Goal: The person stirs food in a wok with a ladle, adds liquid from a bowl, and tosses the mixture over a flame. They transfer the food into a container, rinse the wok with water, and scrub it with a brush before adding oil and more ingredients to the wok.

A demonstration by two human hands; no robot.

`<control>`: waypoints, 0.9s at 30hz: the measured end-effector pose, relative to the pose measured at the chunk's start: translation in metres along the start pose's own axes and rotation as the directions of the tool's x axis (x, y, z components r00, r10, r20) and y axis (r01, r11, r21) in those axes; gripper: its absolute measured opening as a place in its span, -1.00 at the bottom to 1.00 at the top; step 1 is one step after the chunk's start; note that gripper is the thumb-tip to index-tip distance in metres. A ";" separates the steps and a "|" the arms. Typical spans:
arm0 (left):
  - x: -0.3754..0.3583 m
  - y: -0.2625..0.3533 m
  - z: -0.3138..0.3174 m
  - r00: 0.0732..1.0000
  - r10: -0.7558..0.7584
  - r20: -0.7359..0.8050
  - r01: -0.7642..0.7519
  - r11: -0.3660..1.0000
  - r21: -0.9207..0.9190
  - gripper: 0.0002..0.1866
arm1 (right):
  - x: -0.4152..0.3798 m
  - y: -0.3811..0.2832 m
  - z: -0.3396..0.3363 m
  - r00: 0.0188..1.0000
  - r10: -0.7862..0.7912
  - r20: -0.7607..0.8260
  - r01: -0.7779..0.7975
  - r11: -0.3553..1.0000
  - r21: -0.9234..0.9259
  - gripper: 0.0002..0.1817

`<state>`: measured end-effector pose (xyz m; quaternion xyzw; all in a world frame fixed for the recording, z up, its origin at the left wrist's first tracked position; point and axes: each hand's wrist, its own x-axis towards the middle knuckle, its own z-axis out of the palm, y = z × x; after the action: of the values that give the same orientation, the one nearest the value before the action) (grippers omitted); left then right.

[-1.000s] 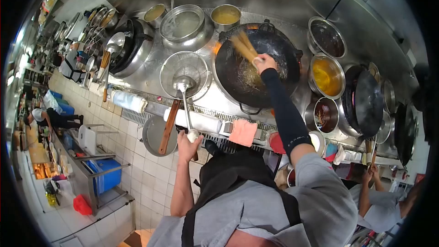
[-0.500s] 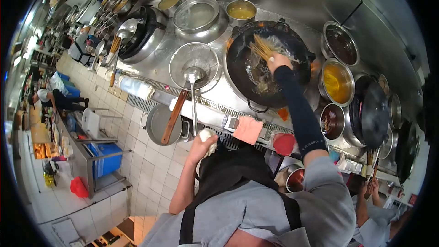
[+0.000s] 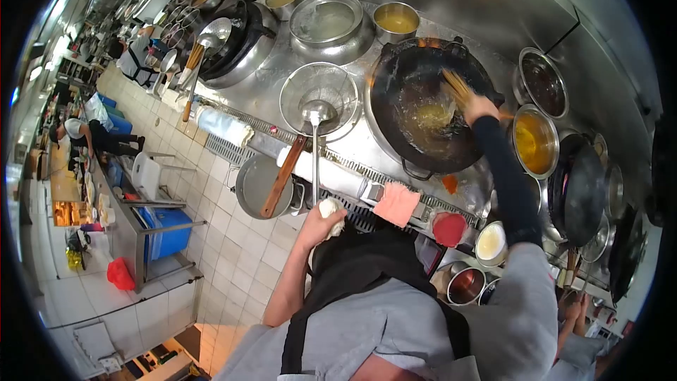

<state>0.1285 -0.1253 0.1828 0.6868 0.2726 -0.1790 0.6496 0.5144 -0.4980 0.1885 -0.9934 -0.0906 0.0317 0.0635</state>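
My right hand (image 3: pixel 481 109) grips a bamboo wok brush (image 3: pixel 458 90), its splayed end pointing into the large black wok (image 3: pixel 391 127). Cloudy liquid (image 3: pixel 431 114) lies in the bottom of the wok, which sits on the steel range. Near the front edge of the range, my left hand (image 3: pixel 319 228) is closed around a bunched white cloth (image 3: pixel 331 210). Just above that cloth ends the handle of a metal ladle (image 3: pixel 316 116), whose bowl rests in a wire strainer (image 3: pixel 290 102) with a wooden handle (image 3: pixel 283 178).
Steel pots (image 3: pixel 396 22) and a round basin (image 3: pixel 326 0) stand behind the wok. To its right are bowls of yellow liquid (image 3: pixel 534 142) and dark sauce (image 3: pixel 543 85). A pink cloth (image 3: pixel 396 204) hangs at the front edge. Another person's hands (image 3: pixel 575 310) show at lower right.
My right hand has swept the brush rightward across the wok. The view has shifted, and a white bowl with pale yellow contents now shows beside my right arm. My left hand still grips the cloth.
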 end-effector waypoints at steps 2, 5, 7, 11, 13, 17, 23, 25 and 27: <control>0.014 -0.012 0.001 1.000 0.020 -0.009 -0.019 0.999 0.050 -0.47 | 0.031 -0.054 0.021 0.993 0.110 0.028 -0.111 0.994 0.017 -0.66; 0.022 -0.015 -0.001 1.000 0.026 -0.012 -0.025 0.998 0.065 -0.42 | -0.029 -0.123 0.049 0.999 0.046 -0.028 -0.046 0.999 0.018 -0.73; 0.015 -0.010 -0.002 0.998 0.044 -0.037 -0.042 0.998 0.050 -0.40 | -0.093 -0.126 0.048 0.999 -0.053 -0.011 0.054 0.996 0.072 -0.73; -0.005 -0.018 -0.017 0.998 0.039 -0.057 -0.045 0.994 -0.104 -0.54 | -0.155 -0.059 0.001 0.961 -0.102 0.256 0.144 0.978 -0.151 -0.60; -0.006 -0.031 -0.019 0.995 0.019 -0.094 -0.031 0.991 -0.130 -0.64 | -0.119 -0.007 0.018 0.975 -0.217 -0.048 0.203 0.957 -0.205 -0.67; -0.001 -0.022 -0.007 1.000 0.011 -0.022 -0.014 0.991 -0.130 -0.64 | -0.004 -0.039 0.062 0.961 -0.232 -0.153 0.198 0.957 -0.212 -0.76; 0.015 -0.009 0.013 0.998 0.035 0.050 -0.034 0.999 -0.014 -0.61 | -0.070 -0.188 0.084 0.949 -0.251 -0.191 0.229 0.964 -0.132 -0.73; 0.021 -0.005 0.022 0.997 0.072 0.032 -0.072 0.997 -0.010 -0.60 | -0.108 -0.196 0.068 0.942 -0.290 -0.168 0.265 0.952 -0.157 -0.72; 0.032 0.000 0.036 0.993 0.102 0.066 -0.097 0.992 -0.081 -0.60 | -0.075 -0.174 0.043 0.982 -0.158 -0.107 0.172 0.976 0.131 -0.66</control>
<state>0.1576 -0.1561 0.1598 0.6670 0.2220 -0.1595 0.6931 0.4070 -0.3372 0.1726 -0.9759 -0.1672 -0.0154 0.1394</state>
